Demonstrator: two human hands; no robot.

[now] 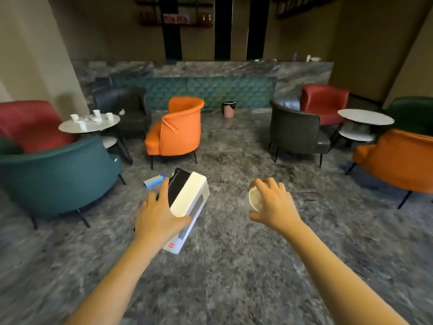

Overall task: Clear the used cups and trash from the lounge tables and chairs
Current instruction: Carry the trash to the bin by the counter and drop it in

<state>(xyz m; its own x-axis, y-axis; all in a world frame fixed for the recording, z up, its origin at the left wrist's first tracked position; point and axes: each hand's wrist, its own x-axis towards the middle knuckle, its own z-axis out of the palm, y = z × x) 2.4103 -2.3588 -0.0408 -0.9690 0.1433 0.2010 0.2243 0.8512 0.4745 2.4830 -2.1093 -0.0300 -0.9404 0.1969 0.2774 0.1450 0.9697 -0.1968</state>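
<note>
Head view looks down on two bare forearms stretched over a speckled grey stone floor (234,266). The left hand (159,216) has its thumb and fingers curled round the near end of a white rectangular cardboard box (189,195) with a black open top, held tilted; a flatter white box with a red label (174,246) lies under it against the same palm. Just beyond the fingertips a small blue and grey carton (154,180) shows, and I cannot tell whether it is held or lies on the floor. The right hand (274,207) has its fingers curled over the rim of a white paper cup (255,198), whose mouth faces the left hand. To the left stands a teal tub armchair (58,174), with a red armchair (30,123) behind it and a round white side table (68,127) between them and a black armchair (131,109). Several small white paper cups (96,113) stand on that table. An orange armchair (178,134) stands ahead, and beyond it a pink waste bin with a black liner (229,109) sits at the foot of a grey marble counter (210,69). On the right, a dark grey armchair (295,130) stands beside a second round white table (365,117).
</note>
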